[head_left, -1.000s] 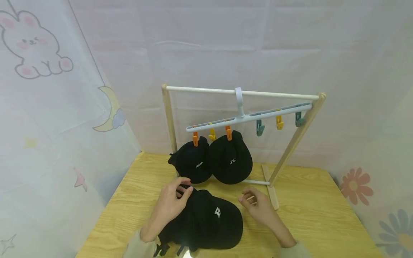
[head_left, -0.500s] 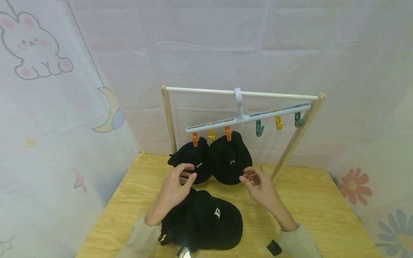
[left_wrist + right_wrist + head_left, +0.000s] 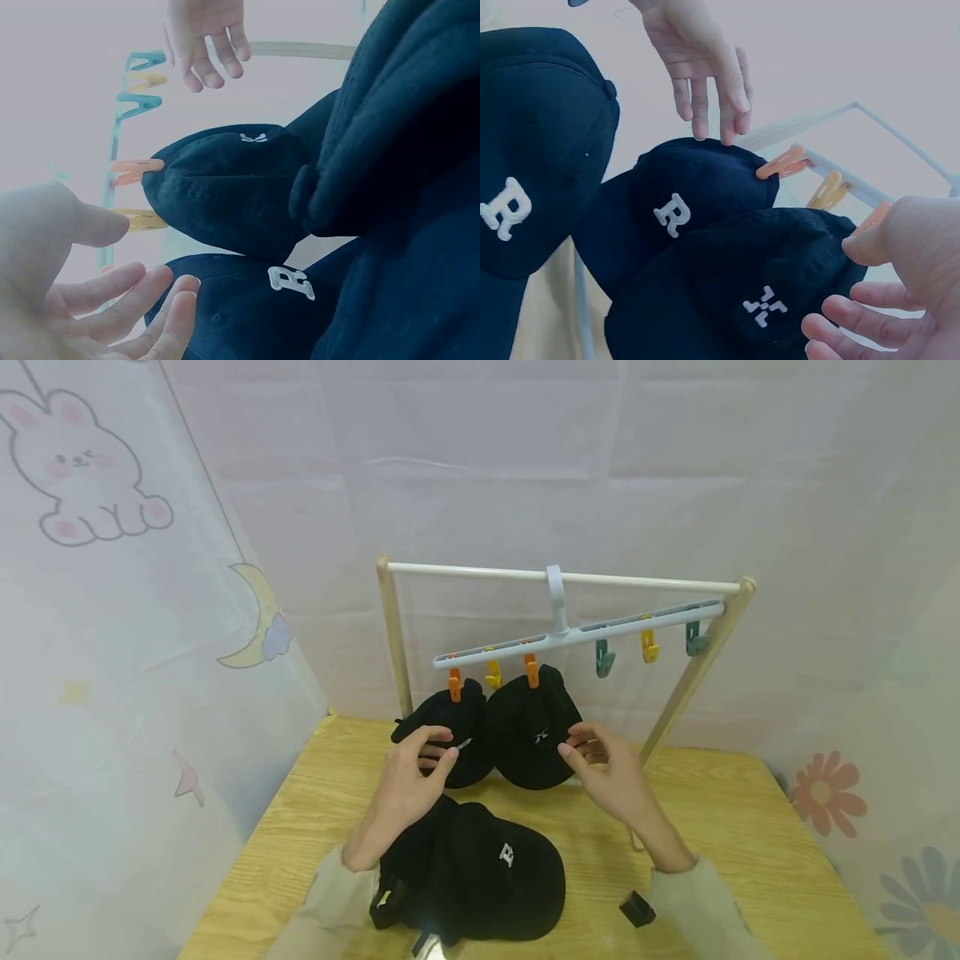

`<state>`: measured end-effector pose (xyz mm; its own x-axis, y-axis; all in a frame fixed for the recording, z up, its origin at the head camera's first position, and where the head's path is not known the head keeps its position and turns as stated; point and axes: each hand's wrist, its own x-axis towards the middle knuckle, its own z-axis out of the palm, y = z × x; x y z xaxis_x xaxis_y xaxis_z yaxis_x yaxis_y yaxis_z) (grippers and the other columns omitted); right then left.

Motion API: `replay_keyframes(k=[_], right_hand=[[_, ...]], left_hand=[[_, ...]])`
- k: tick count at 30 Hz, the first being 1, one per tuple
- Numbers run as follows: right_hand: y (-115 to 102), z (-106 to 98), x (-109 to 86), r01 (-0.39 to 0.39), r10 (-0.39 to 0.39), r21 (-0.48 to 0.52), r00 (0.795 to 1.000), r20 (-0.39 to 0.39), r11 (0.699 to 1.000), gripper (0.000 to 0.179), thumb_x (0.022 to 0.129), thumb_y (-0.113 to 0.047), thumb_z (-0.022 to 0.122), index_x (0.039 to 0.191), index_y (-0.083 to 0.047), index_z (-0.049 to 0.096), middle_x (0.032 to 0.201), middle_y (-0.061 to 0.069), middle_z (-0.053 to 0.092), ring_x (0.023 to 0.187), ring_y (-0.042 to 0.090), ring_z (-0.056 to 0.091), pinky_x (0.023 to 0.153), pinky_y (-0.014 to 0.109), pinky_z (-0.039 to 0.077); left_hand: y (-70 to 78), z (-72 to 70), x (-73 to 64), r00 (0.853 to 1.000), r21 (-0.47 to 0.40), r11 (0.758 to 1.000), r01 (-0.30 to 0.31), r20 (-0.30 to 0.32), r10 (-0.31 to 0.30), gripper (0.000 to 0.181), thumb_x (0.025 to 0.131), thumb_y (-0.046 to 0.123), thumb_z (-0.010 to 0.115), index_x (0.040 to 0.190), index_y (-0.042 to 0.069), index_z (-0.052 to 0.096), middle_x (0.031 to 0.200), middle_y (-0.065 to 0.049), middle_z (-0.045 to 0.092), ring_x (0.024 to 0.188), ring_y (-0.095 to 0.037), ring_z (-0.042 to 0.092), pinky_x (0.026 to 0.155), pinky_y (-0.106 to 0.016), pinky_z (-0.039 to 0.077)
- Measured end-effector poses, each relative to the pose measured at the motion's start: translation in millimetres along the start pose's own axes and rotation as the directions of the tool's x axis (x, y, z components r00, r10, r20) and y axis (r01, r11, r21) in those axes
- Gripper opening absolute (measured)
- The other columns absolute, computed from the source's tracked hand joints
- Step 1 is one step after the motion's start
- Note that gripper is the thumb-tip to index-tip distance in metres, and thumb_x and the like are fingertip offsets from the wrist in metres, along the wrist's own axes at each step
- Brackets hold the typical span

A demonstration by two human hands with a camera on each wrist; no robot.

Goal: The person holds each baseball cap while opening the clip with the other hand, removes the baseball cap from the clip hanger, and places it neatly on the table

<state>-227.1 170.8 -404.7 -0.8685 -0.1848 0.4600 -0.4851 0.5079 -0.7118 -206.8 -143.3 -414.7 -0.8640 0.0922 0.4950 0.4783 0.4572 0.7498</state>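
Two black caps hang from a light blue clip hanger (image 3: 510,647) by orange clips: a left cap (image 3: 468,768) and a right cap (image 3: 525,760) with a white emblem. In front of the left one, overlapping it in the head view, is my left hand (image 3: 412,772), thumb and fingers spread apart with nothing between them. My right hand (image 3: 615,777) is beside the right cap's edge, fingers relaxed and holding nothing. Between my forearms another black cap (image 3: 517,885) lies on the table, its white letter R facing up; the right wrist view shows this R cap (image 3: 540,135) close by.
A wood-and-white rack (image 3: 480,571) carries the tilted hanger. Toward its right end hang a green clip (image 3: 603,658), a yellow clip (image 3: 649,641) and another green clip (image 3: 695,639). A small black block (image 3: 637,909) lies near my right sleeve on the wooden table (image 3: 750,843).
Both hands have risen away from the cap on the table to the hanging caps. The small black block has come into sight by the right sleeve. The caps stay in place.
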Motion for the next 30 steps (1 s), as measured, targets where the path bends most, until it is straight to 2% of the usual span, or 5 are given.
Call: replay_keyframes(k=[3, 8, 15, 24, 30], right_hand=[[-2.3, -2.3, 5.3, 0.018, -0.018, -0.011, 1.0, -0.005, 1.0, 0.028, 0.102, -0.012, 0.074, 0.124, 0.004, 0.067, 0.107, 0.012, 0.072, 0.096, 0.029, 0.072, 0.083, 0.02, 0.057], [-7.9, -7.1, 12.9, -0.002, 0.002, -0.027, 1.0, -0.007, 1.0, 0.031, 0.103, -0.016, 0.073, 0.126, 0.004, 0.067, 0.11, 0.013, 0.073, 0.098, 0.029, 0.072, 0.085, 0.018, 0.055], [-13.0, -12.7, 22.2, -0.003, 0.003, -0.031, 1.0, -0.02, 1.0, 0.032, 0.105, -0.019, 0.071, 0.128, 0.002, 0.067, 0.115, 0.014, 0.073, 0.103, 0.031, 0.073, 0.087, 0.015, 0.053], [-18.8, -12.2, 35.0, 0.03, -0.031, -0.03, 0.999, -0.044, 0.999, 0.031, 0.104, -0.021, 0.072, 0.125, 0.001, 0.068, 0.115, 0.013, 0.074, 0.103, 0.03, 0.073, 0.09, 0.03, 0.059], [-19.2, -13.4, 41.1, 0.043, -0.044, -0.011, 0.997, -0.062, 0.999, 0.031, 0.104, -0.02, 0.073, 0.125, 0.002, 0.069, 0.12, 0.016, 0.073, 0.107, 0.032, 0.072, 0.093, 0.043, 0.06]], left_hand=[[-0.1, -0.2, 2.4, 1.0, -0.007, 1.0, 0.005, 0.004, -0.005, 0.029, 0.103, 0.012, 0.071, 0.128, -0.001, 0.068, 0.125, -0.017, 0.072, 0.099, -0.028, 0.076, 0.088, -0.046, 0.064], [-0.6, -0.9, 4.4, 1.0, -0.026, 0.999, 0.018, 0.004, -0.018, 0.03, 0.104, 0.013, 0.071, 0.129, -0.001, 0.068, 0.126, -0.019, 0.072, 0.1, -0.027, 0.076, 0.089, -0.046, 0.064], [3.0, -0.8, 8.3, 1.0, -0.024, 1.0, 0.014, -0.005, -0.014, 0.03, 0.104, 0.015, 0.071, 0.13, 0.001, 0.068, 0.127, -0.015, 0.072, 0.101, -0.025, 0.076, 0.089, -0.042, 0.064], [7.1, 0.5, 16.8, 1.0, -0.044, 0.999, -0.001, -0.013, 0.0, 0.027, 0.105, 0.017, 0.07, 0.13, 0.006, 0.069, 0.129, -0.015, 0.072, 0.103, -0.023, 0.075, 0.091, -0.041, 0.063], [8.3, 5.0, 23.4, 1.0, -0.066, 0.998, -0.011, -0.017, 0.01, 0.029, 0.105, 0.013, 0.07, 0.131, 0.002, 0.068, 0.13, -0.018, 0.071, 0.106, -0.026, 0.075, 0.092, -0.042, 0.063]])
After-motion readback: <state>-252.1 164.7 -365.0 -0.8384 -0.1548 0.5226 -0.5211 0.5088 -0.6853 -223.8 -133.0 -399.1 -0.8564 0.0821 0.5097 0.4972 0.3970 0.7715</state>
